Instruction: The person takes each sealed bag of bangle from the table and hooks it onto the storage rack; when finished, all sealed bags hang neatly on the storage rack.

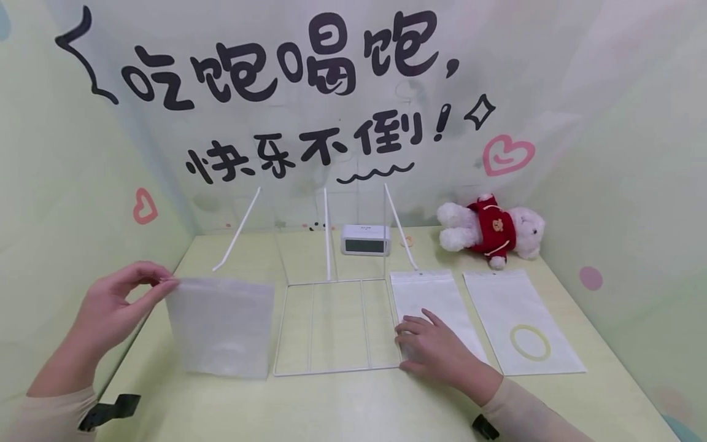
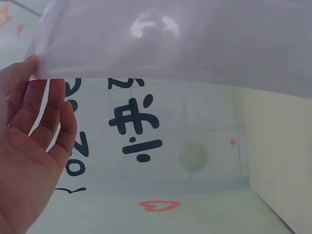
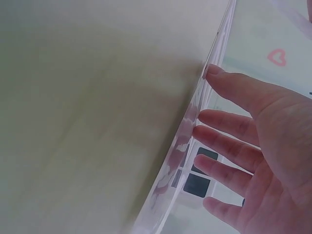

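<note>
Pale, lettered backdrop behind a light table

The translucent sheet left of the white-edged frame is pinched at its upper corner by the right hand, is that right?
Not quite: the head view shows the left hand pinching the translucent sheet at its upper corner, left of the white-edged frame.

Big black Chinese words stand on the back wall. The top row, high in the frame, says "吃饱喝饱,". The row under it says "快乐不倒!". In the left wrist view, "快" lies sideways.
</note>
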### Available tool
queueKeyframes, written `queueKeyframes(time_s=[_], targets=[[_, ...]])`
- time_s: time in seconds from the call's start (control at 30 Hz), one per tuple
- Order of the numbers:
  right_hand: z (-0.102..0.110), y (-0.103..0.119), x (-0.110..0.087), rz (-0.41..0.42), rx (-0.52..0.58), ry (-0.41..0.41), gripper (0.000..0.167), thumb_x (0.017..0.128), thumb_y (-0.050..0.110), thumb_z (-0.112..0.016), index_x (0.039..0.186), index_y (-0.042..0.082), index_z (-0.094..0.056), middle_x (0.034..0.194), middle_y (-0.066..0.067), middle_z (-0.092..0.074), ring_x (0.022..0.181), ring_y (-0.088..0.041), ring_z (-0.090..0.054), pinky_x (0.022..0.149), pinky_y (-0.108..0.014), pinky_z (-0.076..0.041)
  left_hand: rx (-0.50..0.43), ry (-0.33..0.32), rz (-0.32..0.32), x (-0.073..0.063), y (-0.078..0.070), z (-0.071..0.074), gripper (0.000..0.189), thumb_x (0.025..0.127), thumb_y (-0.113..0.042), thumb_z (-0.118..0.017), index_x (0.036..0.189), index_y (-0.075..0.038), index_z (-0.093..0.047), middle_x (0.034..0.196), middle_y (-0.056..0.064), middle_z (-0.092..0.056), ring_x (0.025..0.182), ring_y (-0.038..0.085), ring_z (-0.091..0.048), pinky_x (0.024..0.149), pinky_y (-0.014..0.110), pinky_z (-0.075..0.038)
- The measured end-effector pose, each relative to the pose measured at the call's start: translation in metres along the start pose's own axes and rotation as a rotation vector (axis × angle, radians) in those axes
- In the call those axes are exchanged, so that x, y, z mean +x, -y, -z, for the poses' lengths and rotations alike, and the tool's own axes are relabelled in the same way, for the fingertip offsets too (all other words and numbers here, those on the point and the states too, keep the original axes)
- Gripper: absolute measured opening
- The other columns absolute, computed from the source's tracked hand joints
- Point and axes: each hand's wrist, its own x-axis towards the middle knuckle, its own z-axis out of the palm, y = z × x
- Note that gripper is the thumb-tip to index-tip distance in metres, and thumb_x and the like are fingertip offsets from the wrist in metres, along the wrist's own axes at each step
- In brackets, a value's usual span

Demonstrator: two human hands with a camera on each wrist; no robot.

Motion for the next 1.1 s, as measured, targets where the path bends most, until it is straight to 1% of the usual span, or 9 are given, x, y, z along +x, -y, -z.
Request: queueKeyframes(time_s=[0.03,0.13,0.23,0.27,0.4,0.6,0.77,0.93,1.1], targets=[[0.0,0.0,0.0,0.0,-0.001,0.002,0.044,0.08,0.043,-0.085,0.112,0.014,-0.077,0.123,-0.002,-0.073,0.126,-0.029,-0.063,0.112,-0.062,-0.044,-0.049,0.0,-0.033,0.0,-0.003,0.001,0.025,0.082,0.018,-0.073,0.098,-0.001,-0.072,0.091,-0.014,-0.072,0.087,-0.002,-0.064,0.086,0.006,-0.048],[0.0,0.0,0.0,-0.003,-0.001,0.011,0.044,0.08,0.044,-0.085,0.112,0.015,-0.077,0.124,-0.002,-0.073,0.127,-0.028,-0.062,0.113,-0.061,-0.043,-0.257,0.007,-0.14,0.002,-0.009,0.004,0.026,0.078,0.029,-0.067,0.096,0.01,-0.069,0.094,-0.001,-0.073,0.09,0.007,-0.066,0.092,0.012,-0.05],[-0.001,0.0,0.0,-0.006,-0.002,0.022,0.044,0.08,0.044,-0.084,0.113,0.015,-0.077,0.124,-0.001,-0.072,0.128,-0.028,-0.062,0.114,-0.061,-0.042,-0.45,0.021,-0.243,0.006,-0.016,0.004,0.022,0.077,0.031,-0.065,0.095,0.018,-0.065,0.095,0.008,-0.073,0.092,0.013,-0.067,0.096,0.017,-0.051],[-0.001,0.0,0.0,-0.006,-0.002,0.022,0.044,0.08,0.044,-0.084,0.113,0.015,-0.077,0.124,-0.001,-0.073,0.128,-0.028,-0.062,0.114,-0.061,-0.042,-0.505,0.023,-0.264,0.007,-0.019,0.004,0.02,0.078,0.031,-0.065,0.094,0.02,-0.065,0.095,0.01,-0.073,0.093,0.014,-0.068,0.096,0.018,-0.052],[-0.001,0.0,0.0,-0.006,-0.006,0.02,0.045,0.08,0.044,-0.085,0.113,0.015,-0.077,0.124,-0.002,-0.073,0.128,-0.028,-0.062,0.114,-0.061,-0.042,-0.618,0.019,-0.34,0.015,-0.034,0.004,0.014,0.08,0.028,-0.067,0.093,0.024,-0.062,0.095,0.013,-0.073,0.094,0.017,-0.068,0.096,0.02,-0.053],[-0.001,0.0,0.001,-0.002,-0.002,0.019,0.044,0.08,0.044,-0.084,0.113,0.015,-0.077,0.124,-0.001,-0.073,0.128,-0.028,-0.062,0.114,-0.061,-0.042,-0.722,0.01,-0.44,0.025,-0.058,0.005,0.014,0.081,0.024,-0.07,0.091,0.028,-0.061,0.092,0.018,-0.072,0.092,0.022,-0.067,0.092,0.024,-0.054],[0.0,0.001,0.001,-0.004,-0.002,0.03,0.044,0.081,0.044,-0.084,0.114,0.015,-0.076,0.125,-0.001,-0.072,0.129,-0.027,-0.062,0.115,-0.061,-0.041,-0.772,0.0,-0.483,0.03,-0.069,0.004,0.016,0.08,0.024,-0.071,0.089,0.031,-0.059,0.09,0.021,-0.071,0.09,0.024,-0.066,0.089,0.025,-0.055],[0.0,0.001,0.0,-0.012,-0.004,0.036,0.044,0.082,0.043,-0.083,0.114,0.015,-0.076,0.126,-0.001,-0.072,0.128,-0.027,-0.062,0.115,-0.061,-0.041,-0.777,-0.022,-0.491,0.035,-0.07,0.001,0.017,0.079,0.025,-0.071,0.088,0.031,-0.059,0.09,0.021,-0.072,0.089,0.024,-0.066,0.085,0.024,-0.055],[0.001,0.001,0.0,-0.013,-0.012,0.036,0.043,0.082,0.043,-0.083,0.114,0.015,-0.077,0.125,-0.001,-0.072,0.128,-0.027,-0.062,0.115,-0.061,-0.042,-0.718,-0.052,-0.446,0.037,-0.061,0.002,0.015,0.08,0.024,-0.07,0.09,0.03,-0.06,0.092,0.018,-0.073,0.089,0.021,-0.067,0.089,0.023,-0.055]])
